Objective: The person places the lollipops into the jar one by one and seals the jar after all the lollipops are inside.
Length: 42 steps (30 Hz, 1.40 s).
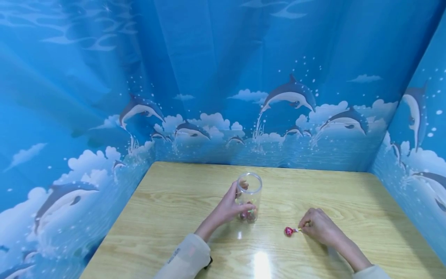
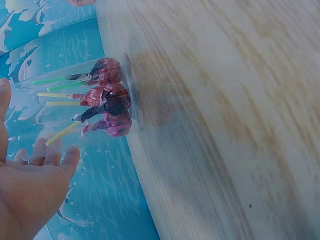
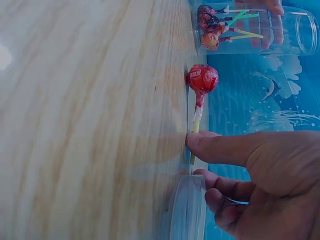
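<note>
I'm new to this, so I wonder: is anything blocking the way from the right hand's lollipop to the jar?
Nothing visible: only bare table lies between the lollipop in the right hand and the jar in the left hand. The jar's wall faces it, so it would probably need lifting over the rim.

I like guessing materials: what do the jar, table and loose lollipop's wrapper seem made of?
Jar: likely clear, glossy plastic or glass; lollipops show through. Table: shiny wood or laminate, by its grain and glare. Wrapper: probably thin plastic or foil, shiny and gathered.
</note>
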Available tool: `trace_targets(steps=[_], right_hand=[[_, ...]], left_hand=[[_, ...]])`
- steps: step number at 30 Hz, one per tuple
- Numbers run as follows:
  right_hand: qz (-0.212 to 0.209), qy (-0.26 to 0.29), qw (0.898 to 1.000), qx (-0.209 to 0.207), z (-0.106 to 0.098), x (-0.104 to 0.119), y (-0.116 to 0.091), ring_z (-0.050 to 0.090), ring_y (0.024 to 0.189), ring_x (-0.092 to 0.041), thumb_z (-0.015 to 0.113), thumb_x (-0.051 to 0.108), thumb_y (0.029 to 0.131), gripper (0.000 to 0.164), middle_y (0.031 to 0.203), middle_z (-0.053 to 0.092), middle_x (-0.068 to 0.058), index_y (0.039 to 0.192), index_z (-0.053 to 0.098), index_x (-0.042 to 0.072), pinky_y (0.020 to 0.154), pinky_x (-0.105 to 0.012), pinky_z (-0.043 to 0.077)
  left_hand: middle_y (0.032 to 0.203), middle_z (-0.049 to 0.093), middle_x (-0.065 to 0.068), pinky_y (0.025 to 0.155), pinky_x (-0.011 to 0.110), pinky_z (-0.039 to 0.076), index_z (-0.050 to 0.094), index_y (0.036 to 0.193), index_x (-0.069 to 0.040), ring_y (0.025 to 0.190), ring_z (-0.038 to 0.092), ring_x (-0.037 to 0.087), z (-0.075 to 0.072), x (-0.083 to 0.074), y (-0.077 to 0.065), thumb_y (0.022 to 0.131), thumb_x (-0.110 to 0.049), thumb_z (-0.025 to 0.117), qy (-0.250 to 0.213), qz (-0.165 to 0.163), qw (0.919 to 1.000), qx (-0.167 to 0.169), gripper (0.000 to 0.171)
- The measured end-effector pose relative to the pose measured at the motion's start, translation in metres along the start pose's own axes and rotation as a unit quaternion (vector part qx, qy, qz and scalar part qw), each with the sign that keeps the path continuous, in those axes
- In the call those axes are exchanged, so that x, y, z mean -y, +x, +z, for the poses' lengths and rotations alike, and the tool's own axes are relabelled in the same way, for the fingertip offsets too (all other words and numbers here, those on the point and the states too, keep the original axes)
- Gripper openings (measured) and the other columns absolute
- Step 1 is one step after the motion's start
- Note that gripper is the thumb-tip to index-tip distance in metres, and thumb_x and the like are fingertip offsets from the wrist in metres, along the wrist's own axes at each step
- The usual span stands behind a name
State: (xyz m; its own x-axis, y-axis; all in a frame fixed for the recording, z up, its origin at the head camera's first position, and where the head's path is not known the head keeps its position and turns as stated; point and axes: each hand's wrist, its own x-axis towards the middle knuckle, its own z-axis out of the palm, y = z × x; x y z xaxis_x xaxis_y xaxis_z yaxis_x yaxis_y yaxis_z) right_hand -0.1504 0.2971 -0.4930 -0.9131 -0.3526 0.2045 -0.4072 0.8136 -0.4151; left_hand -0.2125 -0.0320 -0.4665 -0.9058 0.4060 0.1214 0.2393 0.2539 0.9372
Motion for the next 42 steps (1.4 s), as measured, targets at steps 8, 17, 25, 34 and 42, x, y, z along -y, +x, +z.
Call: trace_targets(steps=[8, 17, 25, 34, 42], right_hand=[[0.076, 0.091, 0.993, -0.012, 0.001, 0.005, 0.000, 0.053, 0.073, -0.006, 0.081, 0.001, 0.084, 0.014, 0.084, 0.067, 0.007, 0.084, 0.076, 0.013, 0.062, -0.024, 0.048], [0.236, 0.255, 0.938, -0.009, -0.019, 0.019, 0.001, 0.063, 0.092, -0.017, 0.071, 0.022, 0.099, 0.022, 0.103, 0.073, -0.005, 0.110, 0.074, 0.003, 0.075, -0.028, 0.054], [0.261, 0.442, 0.856, -0.062, -0.037, 0.030, 0.004, 0.058, 0.081, -0.012, 0.071, 0.017, 0.100, 0.023, 0.086, 0.064, 0.001, 0.112, 0.071, -0.003, 0.075, -0.028, 0.055], [0.175, 0.578, 0.790, -0.108, -0.056, 0.047, 0.008, 0.061, 0.079, -0.008, 0.065, 0.005, 0.101, 0.012, 0.090, 0.072, 0.002, 0.100, 0.078, 0.007, 0.069, -0.020, 0.056], [0.145, 0.601, 0.776, -0.127, -0.065, 0.060, 0.017, 0.062, 0.080, -0.007, 0.065, 0.006, 0.102, 0.014, 0.094, 0.075, 0.002, 0.101, 0.078, 0.010, 0.071, -0.019, 0.056]], left_hand=[[0.151, 0.051, 0.013, 0.120, 0.055, 0.034, 0.034, 0.156, -0.007, 0.142, 0.045, 0.037, 0.001, 0.002, 0.001, 0.083, -0.024, 0.088, 0.004, 0.003, 1.0000, 0.000, 0.093], [0.151, 0.051, 0.011, 0.120, 0.055, 0.033, 0.033, 0.157, -0.010, 0.143, 0.044, 0.035, 0.001, 0.002, 0.001, 0.083, -0.024, 0.088, 0.006, 0.001, 1.0000, 0.003, 0.093], [0.152, 0.050, 0.011, 0.121, 0.052, 0.033, 0.032, 0.158, -0.008, 0.143, 0.044, 0.032, 0.001, 0.002, 0.001, 0.084, -0.024, 0.087, 0.006, 0.001, 1.0000, 0.006, 0.094], [0.152, 0.050, 0.011, 0.121, 0.051, 0.033, 0.032, 0.157, -0.009, 0.143, 0.044, 0.032, 0.000, 0.001, 0.001, 0.084, -0.022, 0.087, 0.005, 0.006, 1.0000, 0.005, 0.092], [0.151, 0.050, 0.011, 0.121, 0.048, 0.034, 0.033, 0.156, -0.008, 0.142, 0.045, 0.030, 0.000, 0.001, 0.001, 0.084, -0.018, 0.087, 0.006, 0.010, 0.9999, 0.008, 0.091]])
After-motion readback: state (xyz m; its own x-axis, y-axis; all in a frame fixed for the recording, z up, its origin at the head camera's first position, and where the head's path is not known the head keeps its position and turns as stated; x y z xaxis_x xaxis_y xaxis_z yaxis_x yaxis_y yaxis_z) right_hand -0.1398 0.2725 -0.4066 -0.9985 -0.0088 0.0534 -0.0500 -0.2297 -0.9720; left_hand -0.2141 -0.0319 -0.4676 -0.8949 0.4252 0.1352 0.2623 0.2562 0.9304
